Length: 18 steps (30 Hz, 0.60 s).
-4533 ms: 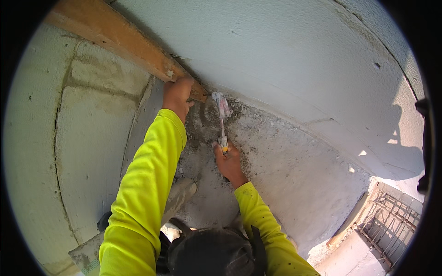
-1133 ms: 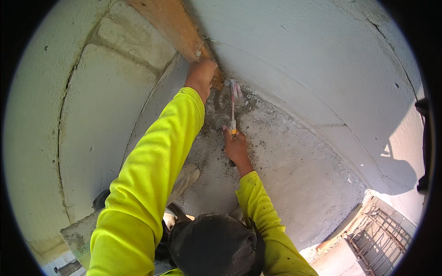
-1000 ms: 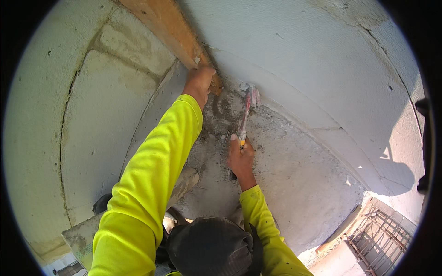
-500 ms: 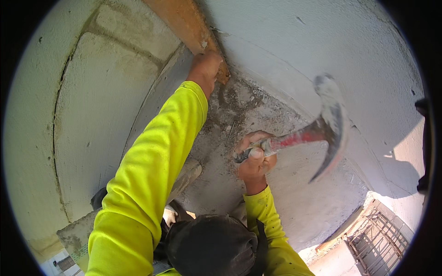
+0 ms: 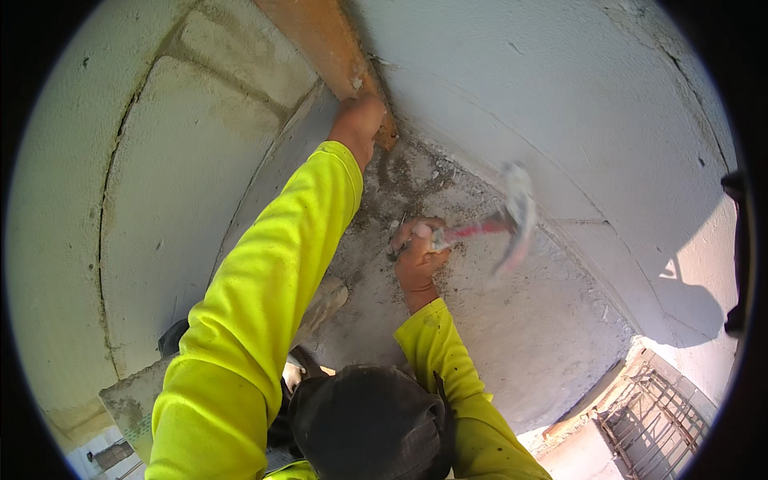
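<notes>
My left hand [image 5: 359, 124] is closed at the lower end of a brown wooden board [image 5: 316, 36] that stands in the corner between two walls. Its fingers curl at the board's edge and are partly hidden. Lower down and to the right, my right hand [image 5: 418, 252] grips a claw hammer [image 5: 478, 229] by its handle. The handle is reddish and worn, and the head, blurred by motion, points right, away from the board. Both arms wear bright yellow sleeves.
Grey block walls rise on the left [image 5: 184, 152] and right [image 5: 544, 96]. Debris lies on the rough concrete floor [image 5: 512, 336] between them. At lower right is a rebar grid [image 5: 656, 416]; at lower left, a flat grey block [image 5: 136, 400]. A dark cap [image 5: 368, 424] shows at bottom centre.
My right hand has moved left and slightly up with the hammer, bringing its head nearer the middle. My left hand stays at the board.
</notes>
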Each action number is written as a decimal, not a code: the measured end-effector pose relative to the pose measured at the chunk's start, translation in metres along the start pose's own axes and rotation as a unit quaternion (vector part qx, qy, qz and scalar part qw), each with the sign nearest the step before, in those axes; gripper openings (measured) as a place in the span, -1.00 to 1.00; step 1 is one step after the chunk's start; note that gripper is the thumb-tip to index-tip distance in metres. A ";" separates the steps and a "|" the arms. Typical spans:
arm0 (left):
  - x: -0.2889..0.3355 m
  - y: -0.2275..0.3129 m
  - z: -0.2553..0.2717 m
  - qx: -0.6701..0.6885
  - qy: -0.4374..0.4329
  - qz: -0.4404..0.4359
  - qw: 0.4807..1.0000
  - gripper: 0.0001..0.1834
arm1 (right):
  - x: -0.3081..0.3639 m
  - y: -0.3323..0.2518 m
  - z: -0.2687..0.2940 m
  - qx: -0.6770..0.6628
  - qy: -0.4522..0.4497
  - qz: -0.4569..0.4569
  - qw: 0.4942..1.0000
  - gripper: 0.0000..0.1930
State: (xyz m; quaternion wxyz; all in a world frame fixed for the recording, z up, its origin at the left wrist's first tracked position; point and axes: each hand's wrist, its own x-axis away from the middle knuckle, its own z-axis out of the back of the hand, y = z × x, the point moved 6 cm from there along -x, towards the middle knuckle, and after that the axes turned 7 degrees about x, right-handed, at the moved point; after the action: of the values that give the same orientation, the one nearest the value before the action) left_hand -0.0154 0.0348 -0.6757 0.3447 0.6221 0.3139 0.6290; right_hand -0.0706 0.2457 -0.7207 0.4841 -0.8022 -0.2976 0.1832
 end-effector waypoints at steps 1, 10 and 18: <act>-0.003 0.002 -0.002 0.009 -0.001 -0.005 1.000 -0.62 | 0.001 0.033 -0.001 0.145 -0.056 -0.178 0.972 -0.67; -0.021 -0.014 0.003 -0.028 0.014 -0.055 0.998 -0.43 | 0.048 0.003 0.095 0.330 -0.068 -0.187 0.923 -0.71; 0.046 0.018 0.002 -0.081 0.192 -0.262 0.942 -0.33 | 0.064 -0.043 0.182 0.679 -0.133 -0.021 0.722 -0.67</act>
State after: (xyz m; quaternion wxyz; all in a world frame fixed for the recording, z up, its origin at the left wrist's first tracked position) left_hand -0.0136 0.0619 -0.6347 0.4797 0.3554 0.4739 0.6473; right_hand -0.1411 0.4245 -0.7673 0.8582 -0.2199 -0.1716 0.4308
